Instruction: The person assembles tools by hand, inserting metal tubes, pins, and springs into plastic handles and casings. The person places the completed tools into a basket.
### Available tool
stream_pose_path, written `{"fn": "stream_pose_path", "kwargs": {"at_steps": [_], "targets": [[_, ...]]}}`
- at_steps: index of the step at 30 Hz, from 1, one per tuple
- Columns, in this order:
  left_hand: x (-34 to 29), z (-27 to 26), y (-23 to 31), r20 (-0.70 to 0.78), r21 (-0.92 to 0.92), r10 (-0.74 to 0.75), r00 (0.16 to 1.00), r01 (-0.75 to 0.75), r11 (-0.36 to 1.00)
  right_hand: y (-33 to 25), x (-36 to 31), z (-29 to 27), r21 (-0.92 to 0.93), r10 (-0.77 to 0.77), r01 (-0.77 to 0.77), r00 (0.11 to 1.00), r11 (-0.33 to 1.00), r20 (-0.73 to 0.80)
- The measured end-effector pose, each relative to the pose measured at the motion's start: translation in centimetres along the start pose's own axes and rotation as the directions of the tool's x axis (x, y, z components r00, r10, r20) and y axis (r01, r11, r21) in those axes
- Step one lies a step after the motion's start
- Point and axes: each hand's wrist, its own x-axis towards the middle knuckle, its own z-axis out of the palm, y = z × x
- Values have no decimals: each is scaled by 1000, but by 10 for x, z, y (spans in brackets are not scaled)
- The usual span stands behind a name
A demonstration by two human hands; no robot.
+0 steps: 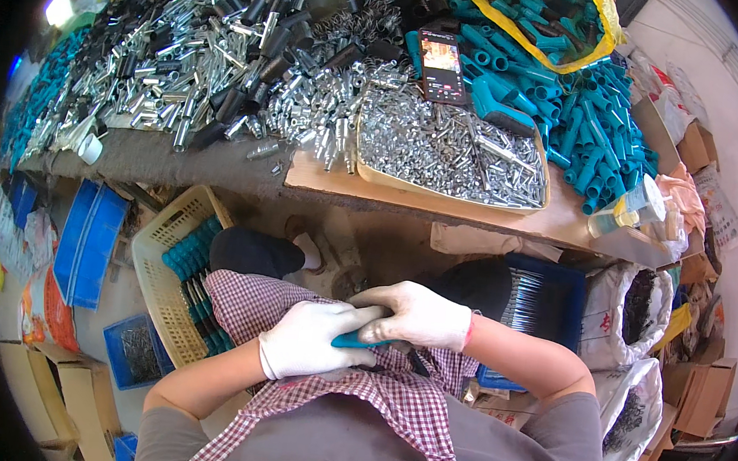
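In front of my waist, both hands in white gloves come together over my checked apron (382,398). My left hand (307,340) is closed around a teal plastic handle (358,341), and only a short stretch of it shows between the gloves. Over its upper side lies my right hand (421,316), fingers curled onto the same handle and the left glove. A small dark part sticks out below the right glove; its kind is hidden. The fingertips of both hands are partly covered.
Across the workbench (321,177) lie heaped metal sleeves, springs and black tubes. A tray of small metal parts (444,154), a phone (442,66) and teal handles (597,140) sit there. Below are a cream crate (149,244), a blue crate (564,311) and white sacks (647,421).
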Motion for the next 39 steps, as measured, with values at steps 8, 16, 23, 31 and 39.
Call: {"fn": "stream_pose_path", "kwargs": {"at_steps": [8, 16, 23, 31, 39], "targets": [[14, 3, 4, -225, 43, 45, 973, -36, 998, -17, 18, -73, -738, -555, 257, 810, 624, -187], [9, 7, 5, -356, 34, 58, 933, -50, 998, -13, 48, -150, -885, -454, -275, 778, 376, -434], [7, -3, 12, -309, -89, -90, 947, 66, 994, -25, 41, -156, -883, -545, -189, 725, 430, -421], [0, -9, 0, -284, 69, -81, 955, 104, 992, -30, 9, -40, -661, -574, 447, 818, 602, 31], [2, -1, -9, -271, 134, -7, 963, 45, 990, -29, 12, -20, -845, -513, 408, 836, 346, 193]]}}
